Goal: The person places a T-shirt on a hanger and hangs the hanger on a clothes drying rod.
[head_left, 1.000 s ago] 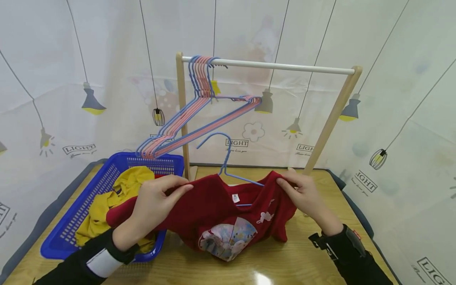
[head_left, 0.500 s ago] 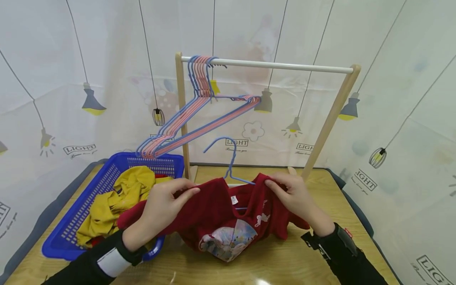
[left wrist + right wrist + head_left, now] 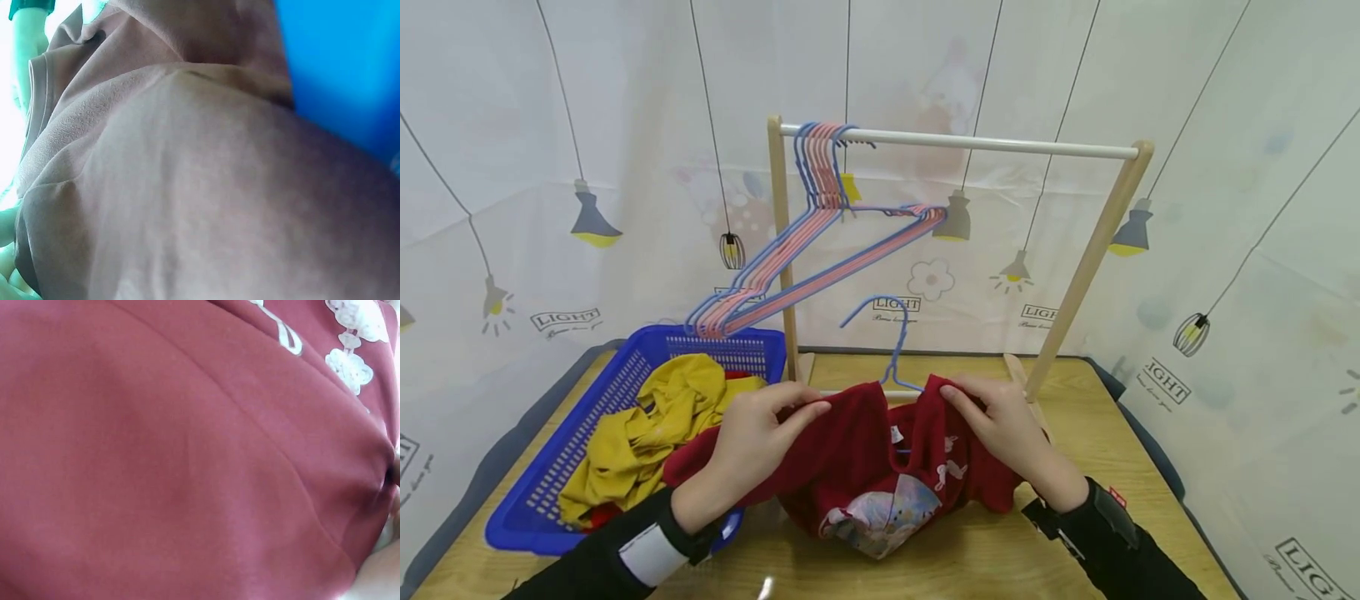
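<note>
A dark red shirt (image 3: 842,450) with a pale printed patch and white rabbit shapes hangs between both hands over the table. My left hand (image 3: 752,442) pinches its left shoulder between thumb and fingers. On the other side, my right hand (image 3: 1003,425) pinches the shoulder close to the collar. A blue hanger (image 3: 898,342) rises out of the neck opening, its hook pointing left; the rest of it is mostly hidden inside the cloth. Shirt fabric (image 3: 187,187) fills most of the left wrist view, and red cloth (image 3: 175,462) covers nearly all of the right wrist view.
Behind the shirt stands a rack with a white rail (image 3: 985,143) and wooden posts. Several pink and blue hangers (image 3: 820,225) hang at the rail's left end. A blue basket (image 3: 535,492) at left holds yellow clothes (image 3: 655,425) on the wooden table (image 3: 1075,533).
Both hands have come closer together, the left moving right and the right moving left. The shirt's neck opening has narrowed, and the hanger's hook has shifted right and slightly down.
</note>
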A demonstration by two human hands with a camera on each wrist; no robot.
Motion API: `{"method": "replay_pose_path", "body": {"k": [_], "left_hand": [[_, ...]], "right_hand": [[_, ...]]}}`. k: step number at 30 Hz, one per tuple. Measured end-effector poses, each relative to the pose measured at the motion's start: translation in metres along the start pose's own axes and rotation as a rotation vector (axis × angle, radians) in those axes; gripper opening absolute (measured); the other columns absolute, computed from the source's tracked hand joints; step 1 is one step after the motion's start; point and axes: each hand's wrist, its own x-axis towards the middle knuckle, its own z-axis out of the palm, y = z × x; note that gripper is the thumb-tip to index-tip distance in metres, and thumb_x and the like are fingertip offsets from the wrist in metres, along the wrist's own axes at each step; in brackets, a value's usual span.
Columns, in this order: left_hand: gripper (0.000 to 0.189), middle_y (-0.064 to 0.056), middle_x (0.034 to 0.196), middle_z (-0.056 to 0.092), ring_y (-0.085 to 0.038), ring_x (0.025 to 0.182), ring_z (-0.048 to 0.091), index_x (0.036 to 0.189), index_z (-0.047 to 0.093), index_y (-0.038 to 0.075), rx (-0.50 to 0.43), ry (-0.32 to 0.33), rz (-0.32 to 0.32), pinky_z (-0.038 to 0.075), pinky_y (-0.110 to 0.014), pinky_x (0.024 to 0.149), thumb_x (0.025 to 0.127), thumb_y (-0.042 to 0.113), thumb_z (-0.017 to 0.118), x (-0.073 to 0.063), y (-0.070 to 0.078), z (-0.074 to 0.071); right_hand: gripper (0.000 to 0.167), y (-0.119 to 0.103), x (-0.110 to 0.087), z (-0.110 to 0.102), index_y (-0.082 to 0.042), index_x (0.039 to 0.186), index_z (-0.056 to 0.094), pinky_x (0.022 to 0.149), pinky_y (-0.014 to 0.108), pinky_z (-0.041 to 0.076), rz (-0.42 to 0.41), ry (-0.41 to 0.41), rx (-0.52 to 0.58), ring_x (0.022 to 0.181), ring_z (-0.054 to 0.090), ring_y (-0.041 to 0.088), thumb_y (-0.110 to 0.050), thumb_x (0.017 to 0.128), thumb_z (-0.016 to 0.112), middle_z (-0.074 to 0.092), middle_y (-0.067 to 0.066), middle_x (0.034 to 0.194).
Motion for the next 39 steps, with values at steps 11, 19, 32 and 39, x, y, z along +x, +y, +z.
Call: {"method": "replay_pose_path", "body": {"k": [11,19,32,39], "left_hand": [[0.005,0.004,0.084,0.076,-0.004,0.068,0.063,0.092,0.079,0.016,0.025,0.011,0.015,0.053,-0.022,0.063,0.087,0.017,0.08,0.0,0.003,0.002],[0.008,0.004,0.086,0.077,-0.007,0.072,0.066,0.093,0.079,0.016,0.023,-0.01,0.001,0.055,-0.023,0.066,0.085,0.015,0.081,0.001,0.004,0.002],[0.014,0.002,0.089,0.078,-0.008,0.075,0.069,0.098,0.079,0.014,0.009,-0.018,-0.01,0.057,-0.023,0.068,0.085,0.018,0.082,0.003,0.007,-0.005],[0.023,0.003,0.094,0.078,-0.01,0.084,0.07,0.105,0.079,0.015,0.076,0.004,0.03,0.058,-0.028,0.073,0.084,0.024,0.083,0.003,0.009,-0.012]], "right_hand": [[0.01,-0.01,-0.006,0.005,-0.012,0.104,0.074,0.074,0.028,0.059,0.067,-0.078,-0.015,0.078,0.066,0.004,-0.013,0.095,0.069,0.075,-0.002,0.09],[0.01,-0.009,-0.008,0.005,-0.011,0.101,0.074,0.071,0.024,0.057,0.054,-0.028,0.05,0.075,0.06,0.001,-0.007,0.094,0.07,0.073,-0.002,0.086],[0.015,-0.005,-0.011,0.007,-0.008,0.103,0.074,0.075,0.017,0.055,0.028,0.042,0.072,0.076,0.061,0.003,-0.002,0.091,0.071,0.074,0.001,0.087],[0.014,-0.004,-0.012,0.004,-0.009,0.102,0.075,0.077,0.014,0.054,0.036,0.065,0.08,0.077,0.065,0.004,-0.001,0.091,0.07,0.076,0.002,0.088]]}}
